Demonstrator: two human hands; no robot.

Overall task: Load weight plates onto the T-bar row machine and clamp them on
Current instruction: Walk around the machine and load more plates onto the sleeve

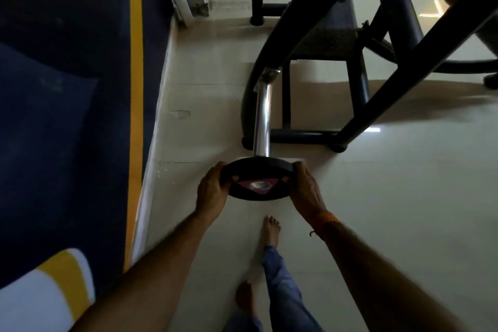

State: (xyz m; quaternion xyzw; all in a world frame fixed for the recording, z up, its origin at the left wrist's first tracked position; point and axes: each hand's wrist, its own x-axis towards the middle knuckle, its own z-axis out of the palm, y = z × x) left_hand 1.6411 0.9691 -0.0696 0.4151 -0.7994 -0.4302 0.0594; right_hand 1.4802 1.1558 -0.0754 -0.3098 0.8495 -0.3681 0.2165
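Note:
A black round weight plate (257, 170) with a pink centre label sits at the near end of the chrome sleeve (262, 118) of the T-bar row machine; the sleeve's tip shows in the plate's hole. My left hand (213, 191) grips the plate's left rim. My right hand (307, 188) grips its right rim. The sleeve runs away from me to the machine's black curved frame (272, 46). No clamp is in view.
A dark blue wall with a yellow stripe (136, 62) stands close on the left. Black frame bars (404, 67) cross the upper right, with the base bar (301, 133) on the pale tiled floor (404, 197). My bare feet (270, 230) stand below the plate.

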